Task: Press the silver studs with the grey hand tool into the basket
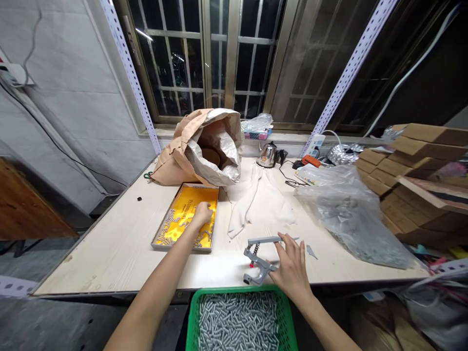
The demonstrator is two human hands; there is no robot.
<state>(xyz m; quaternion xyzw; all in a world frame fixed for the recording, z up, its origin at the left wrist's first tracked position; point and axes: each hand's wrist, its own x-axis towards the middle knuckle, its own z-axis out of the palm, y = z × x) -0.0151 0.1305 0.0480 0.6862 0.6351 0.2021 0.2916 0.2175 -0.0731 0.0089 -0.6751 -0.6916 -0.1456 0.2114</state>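
My right hand (pixel 290 267) is wrapped round the handles of grey snap pliers (pixel 260 263), which have a coil spring and a small red tip between their jaws. The jaws point left, over the front of the table. My left hand (pixel 203 213) reaches into a shallow tray (pixel 156 243) lined with yellow printed material (pixel 192 195). Its fingers are curled together, and what they hold, if anything, is hidden. Small silvery metal pieces (pixel 168 226) lie in the tray, mostly at the left and front. Below the table edge, a green basket (pixel 193 317) holds a heap of small metal cylinders (pixel 237 321).
Behind the tray lies an open brown paper sack (pixel 175 156). A white cloth (pixel 256 200) lies mid-table, with a metal kettle (pixel 268 155) behind it. At right are a clear plastic bag (pixel 340 214) and stacked cardboard boxes (pixel 409 195). Green-handled scissors (pixel 147 175) lie far left.
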